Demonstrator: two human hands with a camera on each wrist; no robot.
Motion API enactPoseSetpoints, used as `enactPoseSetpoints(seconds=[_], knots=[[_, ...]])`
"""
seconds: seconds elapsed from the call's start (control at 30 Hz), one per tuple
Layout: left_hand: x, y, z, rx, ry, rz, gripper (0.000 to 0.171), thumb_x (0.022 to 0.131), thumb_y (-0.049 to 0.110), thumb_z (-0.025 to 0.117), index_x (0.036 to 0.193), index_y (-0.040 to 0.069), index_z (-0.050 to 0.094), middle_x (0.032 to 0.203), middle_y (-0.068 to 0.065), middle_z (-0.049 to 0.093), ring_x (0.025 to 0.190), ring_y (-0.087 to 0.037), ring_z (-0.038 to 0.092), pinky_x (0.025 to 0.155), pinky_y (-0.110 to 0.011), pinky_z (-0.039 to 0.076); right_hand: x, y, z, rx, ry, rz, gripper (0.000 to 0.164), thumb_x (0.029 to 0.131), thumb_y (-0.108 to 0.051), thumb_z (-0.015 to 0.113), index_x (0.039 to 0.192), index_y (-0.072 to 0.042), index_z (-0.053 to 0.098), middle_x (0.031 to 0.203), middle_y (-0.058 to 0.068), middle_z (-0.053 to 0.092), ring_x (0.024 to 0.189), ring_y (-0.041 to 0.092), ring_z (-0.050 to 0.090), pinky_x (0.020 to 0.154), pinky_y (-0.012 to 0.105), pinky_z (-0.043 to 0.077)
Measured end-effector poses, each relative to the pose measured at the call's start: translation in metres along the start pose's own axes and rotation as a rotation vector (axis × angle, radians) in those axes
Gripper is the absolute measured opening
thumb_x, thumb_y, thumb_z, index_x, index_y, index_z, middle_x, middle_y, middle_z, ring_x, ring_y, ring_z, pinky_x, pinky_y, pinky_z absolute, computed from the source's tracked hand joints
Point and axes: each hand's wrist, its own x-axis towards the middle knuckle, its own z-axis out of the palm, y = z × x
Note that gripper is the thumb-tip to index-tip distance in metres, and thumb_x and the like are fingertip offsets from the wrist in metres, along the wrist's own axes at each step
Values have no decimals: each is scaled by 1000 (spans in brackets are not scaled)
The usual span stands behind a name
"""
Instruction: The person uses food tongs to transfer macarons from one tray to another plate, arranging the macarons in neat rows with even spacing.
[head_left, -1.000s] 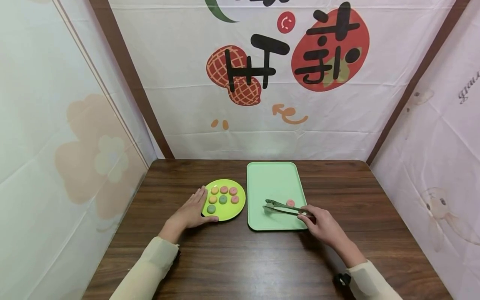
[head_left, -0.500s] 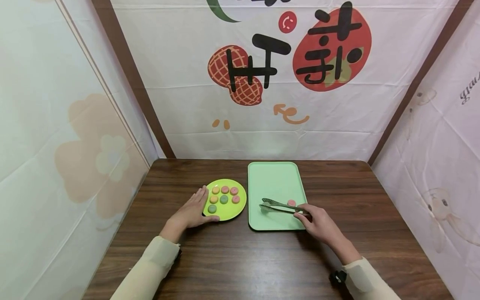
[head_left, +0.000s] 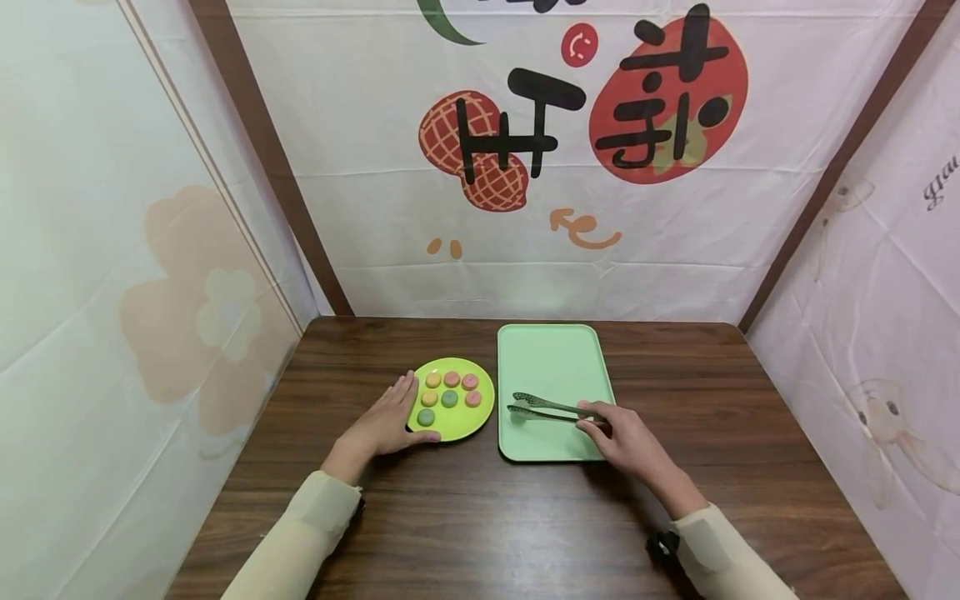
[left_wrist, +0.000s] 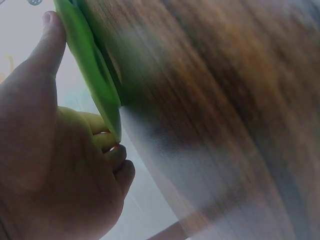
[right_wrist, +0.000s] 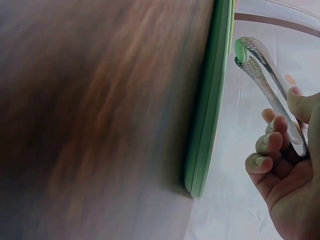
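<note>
My left hand (head_left: 386, 421) rests at the left rim of a lime-green plate (head_left: 472, 425), fingers straight along the edge and thumb at the front. Several macarons lie on that plate: two yellow (head_left: 433, 380), three pink (head_left: 452, 379) and two green (head_left: 449, 398). Over a mint-green tray (head_left: 555, 358), my right hand (head_left: 618, 433) grips metal tongs (head_left: 551, 406) by their rear part. In the right wrist view the perforated tong tips pinch a green macaron (right_wrist: 241, 50) on its edge, above tray level. A pink macaron on the tray is mostly hidden behind my right fingers.
Plate and tray stand side by side on a dark wooden table (head_left: 487, 533), with a narrow gap between them. Printed white cloth walls (head_left: 450, 292) enclose the table at the back and both sides.
My right hand has moved left with the tongs, bringing their tips closer to the tray's left rim. It now covers most of the pink macaron. My left hand stays at the plate.
</note>
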Motion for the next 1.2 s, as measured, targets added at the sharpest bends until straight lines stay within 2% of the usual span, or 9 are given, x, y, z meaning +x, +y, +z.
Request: enactPoseSetpoints(seconds=[0.17, 0.27, 0.53, 0.77, 1.2], knots=[[0, 0, 1, -6, -2, -2, 127, 93, 73, 71, 167, -11, 11, 177, -28, 5, 165, -42, 10, 134, -54, 15, 6, -2, 4, -2, -21, -7, 21, 105, -20, 73, 119, -4, 76, 98, 4, 78, 78, 4, 68, 70, 27, 60], [1, 0, 1, -6, 0, 1, 127, 93, 73, 70, 167, -11, 11, 177, -28, 5, 165, -42, 10, 134, -54, 15, 10, -2, 5, 0, -35, -19, 16, 106, -22, 71, 113, -8, 77, 91, 4, 76, 73, 2, 61, 67, 26, 56], [1, -1, 3, -5, 2, 1, 127, 93, 73, 70, 168, -10, 10, 177, -28, 5, 165, -42, 9, 134, -54, 15, 20, -6, 9, 6, -57, -15, 22, 108, -27, 69, 116, -8, 77, 97, 5, 77, 75, 1, 63, 67, 27, 57], [2, -3, 5, 0, 4, 1, 128, 92, 74, 70, 168, -10, 11, 177, -28, 5, 165, -41, 9, 134, -54, 15, 30, -10, 16, 0, -54, -28, 24, 108, -29, 69, 117, -7, 76, 98, 0, 76, 79, 0, 65, 70, 28, 59], [2, -2, 4, -3, 0, -5, 127, 92, 74, 70, 168, -9, 9, 178, -27, 4, 165, -41, 8, 134, -54, 14, 48, -22, 28, 56, -94, -44, 22, 109, -26, 68, 116, -6, 75, 92, 9, 75, 71, 3, 59, 65, 27, 55]])
